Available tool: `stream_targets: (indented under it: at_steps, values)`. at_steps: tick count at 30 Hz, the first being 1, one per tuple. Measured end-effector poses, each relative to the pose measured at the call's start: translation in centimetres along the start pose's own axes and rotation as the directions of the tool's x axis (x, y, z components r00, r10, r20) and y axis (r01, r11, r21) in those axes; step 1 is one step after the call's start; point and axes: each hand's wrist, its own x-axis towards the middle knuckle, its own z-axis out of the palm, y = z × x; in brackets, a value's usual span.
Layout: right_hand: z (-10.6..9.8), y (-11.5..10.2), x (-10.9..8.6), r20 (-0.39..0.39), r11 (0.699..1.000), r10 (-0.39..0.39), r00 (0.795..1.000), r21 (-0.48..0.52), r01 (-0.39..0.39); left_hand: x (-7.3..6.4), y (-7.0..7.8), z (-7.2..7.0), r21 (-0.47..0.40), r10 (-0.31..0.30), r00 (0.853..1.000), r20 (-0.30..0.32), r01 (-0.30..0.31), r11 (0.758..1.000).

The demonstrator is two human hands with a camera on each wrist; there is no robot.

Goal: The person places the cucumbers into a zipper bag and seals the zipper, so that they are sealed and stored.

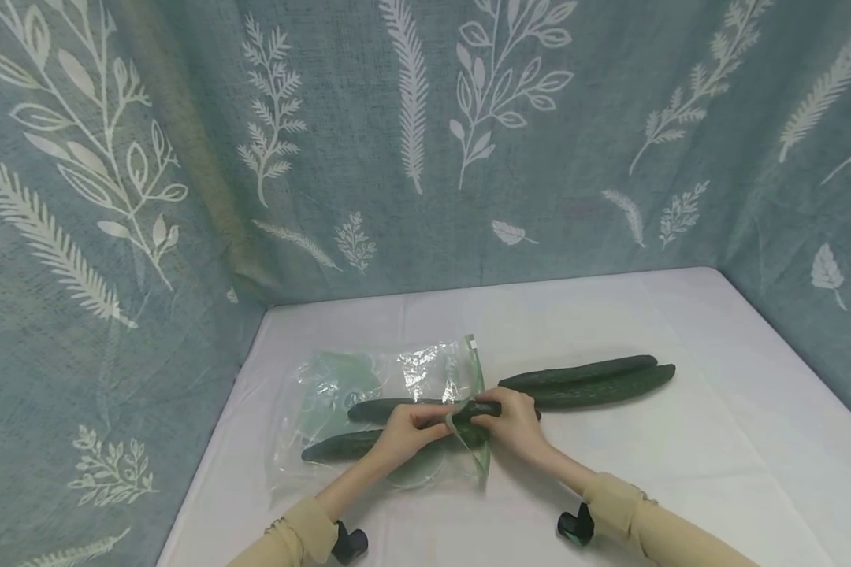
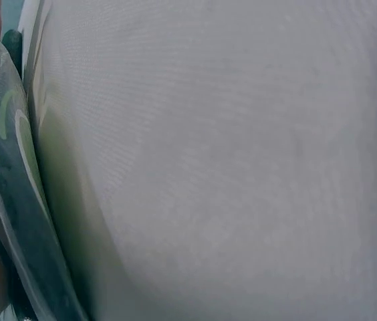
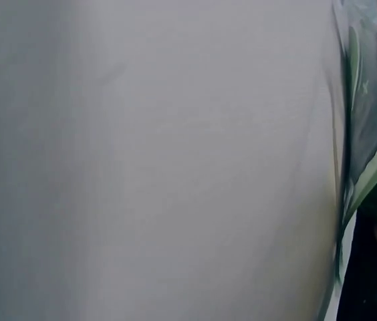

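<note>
A clear plastic zip bag [image 1: 425,374] with a green-edged mouth lies flat, its mouth facing right. Inside show two cucumbers, an upper cucumber [image 1: 379,410] and a lower cucumber [image 1: 340,446]. My left hand [image 1: 407,433] pinches the bag's edge at the mouth. In my right hand [image 1: 514,421] is a dark green cucumber end [image 1: 484,409], gripped between thumb and fingers at the opening. It lines up with the upper cucumber, but hands and bag edge hide whether they are one piece. In the right wrist view a cucumber [image 3: 365,274] is under the fingers, beside the bag's green edge.
Two more cucumbers [image 1: 596,384] lie side by side to the right, beyond my right hand. A white cloth [image 1: 681,472] covers the table. Blue-green leaf-patterned curtains [image 1: 425,157] hang at the back and both sides.
</note>
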Motion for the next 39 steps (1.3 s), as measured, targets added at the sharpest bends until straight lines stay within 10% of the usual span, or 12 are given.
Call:
stream_targets:
  at_steps: [39]
  values:
    - [4.5,-2.0,3.0,0.117,0.994,0.002,0.993,0.107,-0.014,-0.4,-0.5,0.1,-0.106,0.038,0.993,-0.112,-0.05,0.993]
